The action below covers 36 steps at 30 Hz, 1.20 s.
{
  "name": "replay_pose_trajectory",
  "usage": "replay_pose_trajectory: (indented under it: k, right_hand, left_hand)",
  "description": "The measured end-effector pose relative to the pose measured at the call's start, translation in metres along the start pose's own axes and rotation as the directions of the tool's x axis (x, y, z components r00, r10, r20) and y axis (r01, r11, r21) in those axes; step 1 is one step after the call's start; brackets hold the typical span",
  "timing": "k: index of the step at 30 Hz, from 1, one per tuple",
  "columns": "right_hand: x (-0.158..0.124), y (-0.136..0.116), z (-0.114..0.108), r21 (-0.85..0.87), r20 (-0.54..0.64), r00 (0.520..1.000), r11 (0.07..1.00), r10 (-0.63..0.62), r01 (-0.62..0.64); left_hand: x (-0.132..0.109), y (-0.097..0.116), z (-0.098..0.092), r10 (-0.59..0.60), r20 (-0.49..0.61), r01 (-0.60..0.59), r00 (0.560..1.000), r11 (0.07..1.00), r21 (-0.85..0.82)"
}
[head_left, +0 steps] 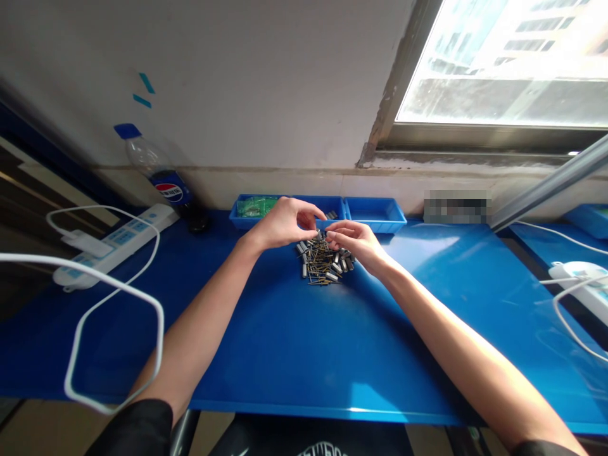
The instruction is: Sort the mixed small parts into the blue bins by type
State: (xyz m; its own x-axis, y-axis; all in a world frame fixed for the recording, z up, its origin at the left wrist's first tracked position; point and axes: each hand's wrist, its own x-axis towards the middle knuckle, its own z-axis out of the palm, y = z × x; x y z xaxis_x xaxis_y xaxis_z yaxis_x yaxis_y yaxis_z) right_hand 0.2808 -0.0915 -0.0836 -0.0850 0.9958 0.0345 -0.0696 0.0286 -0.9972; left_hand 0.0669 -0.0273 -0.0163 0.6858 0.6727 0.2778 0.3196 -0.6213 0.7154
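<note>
A pile of brass-coloured screws point(320, 258) and silver metal spacers point(304, 270) lies on the blue table. Over the far side of this heap, my left hand point(291, 221) is curved, its thumb and forefinger apart with nothing visible gripped between them. Just to the right, my right hand point(356, 242) has its thumb and fingers pinched together near the left thumb. Whatever sits in that pinch is too small to make out. Part of the pile is hidden beneath both hands.
Behind the hands stand blue bins; a green packet point(256, 206) lies in the left bin point(237, 223), beside the right bin point(375, 226). A cola bottle point(171, 187) and a power strip point(118, 247) stand left. A white cable point(161, 329) loops across my left forearm.
</note>
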Motion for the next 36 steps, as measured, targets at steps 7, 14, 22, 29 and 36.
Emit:
replay_pose_trajectory:
  k: [7, 14, 22, 29, 36]
  right_hand:
    - [0.000, -0.001, 0.002, -0.083, -0.011, 0.999, 0.996, 0.044, -0.045]
    - [0.000, -0.003, 0.003, -0.127, -0.077, 0.996, 0.990, 0.043, -0.053]
    - [0.002, -0.002, 0.000, -0.109, -0.104, 0.995, 0.994, 0.001, -0.013]
    - [0.001, -0.004, 0.001, -0.100, -0.100, 0.995, 0.995, 0.008, -0.018]
    - [0.003, -0.001, -0.002, -0.092, -0.105, 0.995, 0.996, 0.006, -0.016]
  left_hand:
    - [0.001, -0.012, -0.001, -0.089, 0.024, 0.085, 0.996, 0.987, 0.140]
    - [-0.001, -0.017, 0.003, -0.189, 0.274, 0.105, 0.943, 0.950, 0.296]
    - [0.001, -0.021, 0.020, -0.221, 0.371, 0.064, 0.902, 0.918, 0.391]
    - [-0.001, -0.017, 0.019, -0.144, 0.343, 0.016, 0.928, 0.936, 0.351]
    - [-0.001, -0.013, 0.026, -0.104, 0.320, 0.015, 0.942, 0.963, 0.268]
